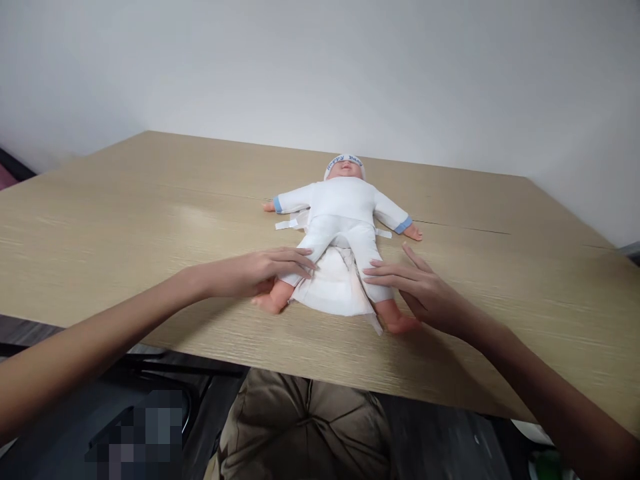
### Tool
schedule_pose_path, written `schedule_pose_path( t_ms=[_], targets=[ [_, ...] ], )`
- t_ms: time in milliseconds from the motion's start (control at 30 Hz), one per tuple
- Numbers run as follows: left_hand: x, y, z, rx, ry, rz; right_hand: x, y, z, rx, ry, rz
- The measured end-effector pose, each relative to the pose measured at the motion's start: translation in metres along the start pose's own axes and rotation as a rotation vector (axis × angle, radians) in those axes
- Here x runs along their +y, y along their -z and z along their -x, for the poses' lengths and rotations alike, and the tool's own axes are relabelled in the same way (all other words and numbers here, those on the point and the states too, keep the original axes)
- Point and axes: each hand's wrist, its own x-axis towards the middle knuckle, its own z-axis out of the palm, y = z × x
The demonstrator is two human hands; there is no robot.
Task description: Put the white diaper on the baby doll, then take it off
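A baby doll (345, 200) in a white suit with blue cuffs lies on its back, head away from me and legs spread. Its white cap carries blue lettering. Beneath its hips and between its legs is an unfolded diaper (333, 287), with fastening tabs sticking out on both sides of the waist. My left hand (270, 270) rests on the doll's leg at the left, fingers stretched out over it. Against the outer side of the other leg lies my right hand (415, 280), fingers extended and thumb raised. Neither hand's fingers are wrapped around anything.
The doll lies on a wooden table (150, 213) with a thin dark seam across it. A pale wall (320, 73) stands behind. Below the front edge are my legs in brown trousers (305, 427) and a dark chair (145, 373) at the left.
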Motion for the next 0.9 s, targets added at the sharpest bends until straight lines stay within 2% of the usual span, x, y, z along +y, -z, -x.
schedule_pose_path(
  t_ms=[100,167,267,367,433,500,600,667,767,833,900],
  targets=[
    [0.014,0.002,-0.002,-0.007,0.079,-0.003,-0.027,0.000,-0.004,-0.001,-0.088,0.044],
    [0.024,-0.002,-0.005,-0.005,0.147,-0.041,-0.047,-0.008,-0.006,0.016,-0.111,0.133],
    [0.035,-0.021,-0.011,0.068,0.204,-0.166,-0.065,-0.029,-0.006,0.059,-0.132,0.282],
    [0.037,-0.041,-0.017,0.150,0.232,-0.328,-0.066,-0.042,-0.008,0.107,-0.165,0.375],
    [0.035,-0.046,-0.021,0.178,0.247,-0.380,-0.059,-0.042,-0.013,0.150,-0.179,0.379],
    [0.032,-0.040,-0.026,0.215,0.267,-0.360,-0.048,-0.035,-0.020,0.180,-0.198,0.324],
    [0.024,-0.017,-0.039,0.319,0.326,-0.250,-0.027,-0.019,-0.035,0.244,-0.256,0.158],
    [0.013,0.001,-0.054,0.408,0.357,-0.189,-0.011,-0.009,-0.048,0.332,-0.295,0.077],
    [-0.012,0.023,-0.083,0.527,0.381,-0.100,0.016,0.001,-0.073,0.442,-0.365,0.029],
    [-0.033,0.032,-0.103,0.578,0.445,0.101,0.037,0.002,-0.091,0.458,-0.459,-0.035],
    [-0.056,0.035,-0.121,0.597,0.519,0.345,0.058,-0.001,-0.110,0.447,-0.576,-0.201]
  ],
)
